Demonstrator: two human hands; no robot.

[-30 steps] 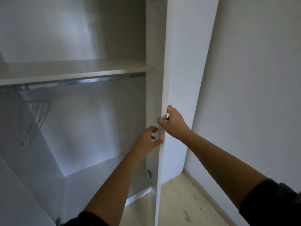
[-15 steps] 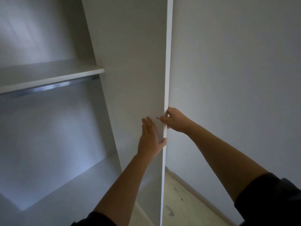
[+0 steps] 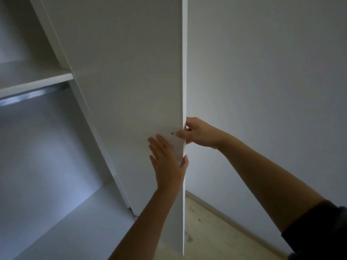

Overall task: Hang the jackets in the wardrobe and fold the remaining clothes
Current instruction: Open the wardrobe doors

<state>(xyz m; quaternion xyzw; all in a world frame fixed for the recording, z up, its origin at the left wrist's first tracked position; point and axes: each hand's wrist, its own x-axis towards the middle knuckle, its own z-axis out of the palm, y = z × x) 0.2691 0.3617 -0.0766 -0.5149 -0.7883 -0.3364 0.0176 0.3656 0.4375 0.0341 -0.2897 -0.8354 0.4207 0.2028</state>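
Wardrobe door (image 3: pixel 131 81) open; white wall (image 3: pixel 262 72), wood floor (image 3: pixel 216 233).

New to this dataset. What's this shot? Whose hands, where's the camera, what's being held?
No robot here: a person's two bare hands, filmed by one wide-angle camera worn on the head, looking forward and down. The right hand grips the edge of the open wardrobe door, thumb on its inner face. The left hand lies flat against that face, fingers straight. Left of the door: a shelf with a metal rail under it. No clothes are in view.
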